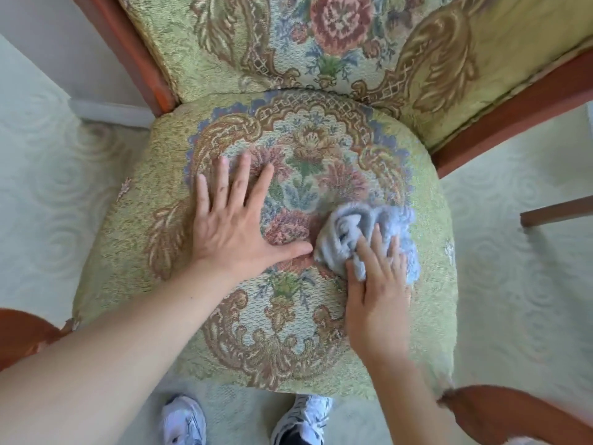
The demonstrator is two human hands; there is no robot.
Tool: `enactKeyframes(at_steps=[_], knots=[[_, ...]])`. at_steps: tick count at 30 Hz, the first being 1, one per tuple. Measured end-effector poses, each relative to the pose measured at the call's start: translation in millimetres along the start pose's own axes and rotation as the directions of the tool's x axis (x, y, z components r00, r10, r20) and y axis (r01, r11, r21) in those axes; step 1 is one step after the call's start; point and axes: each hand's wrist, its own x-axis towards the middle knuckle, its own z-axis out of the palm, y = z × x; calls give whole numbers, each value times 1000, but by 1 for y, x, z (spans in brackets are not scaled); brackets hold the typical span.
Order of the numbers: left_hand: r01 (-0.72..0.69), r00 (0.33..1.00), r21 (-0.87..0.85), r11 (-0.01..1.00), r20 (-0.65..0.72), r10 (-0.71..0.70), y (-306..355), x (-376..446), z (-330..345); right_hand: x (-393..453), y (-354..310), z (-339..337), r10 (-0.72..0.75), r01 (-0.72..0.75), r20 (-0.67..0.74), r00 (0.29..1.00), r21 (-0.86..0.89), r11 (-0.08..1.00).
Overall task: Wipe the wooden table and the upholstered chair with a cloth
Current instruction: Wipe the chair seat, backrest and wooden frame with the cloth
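Note:
The upholstered chair fills the head view; its seat (pixel 134 226) is green tapestry with a floral medallion, and the backrest (pixel 288 43) has the same pattern. A crumpled grey-blue cloth (pixel 346 232) lies on the right half of the seat. My right hand (pixel 378 284) presses down on the cloth, fingers spread over its near side. My left hand (pixel 234 220) rests flat on the seat's middle, fingers apart, thumb almost touching the cloth. The wooden table is not in sight.
Reddish wooden chair frame rails (pixel 128 49) run up both sides of the backrest, and front arm ends (pixel 500 409) show at the lower corners. A wooden leg or bar (pixel 555 213) juts in at the right. Pale patterned carpet (pixel 513 284) surrounds the chair; my white shoes (pixel 183 422) stand below the seat.

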Motion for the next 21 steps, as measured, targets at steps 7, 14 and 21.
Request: enactKeyframes(at_steps=[7,14,21], knots=[[-14,1000,63,998,-25,16,11,17,0,20,15,-9,-49,62,106,993,-123,990],[-31,998,64,997,-48,34,11,16,0,149,38,-29,149,-144,77,986,-66,987],[-35,999,89,995,-35,39,10,15,-1,52,26,-28,328,-329,23,944,44,943]])
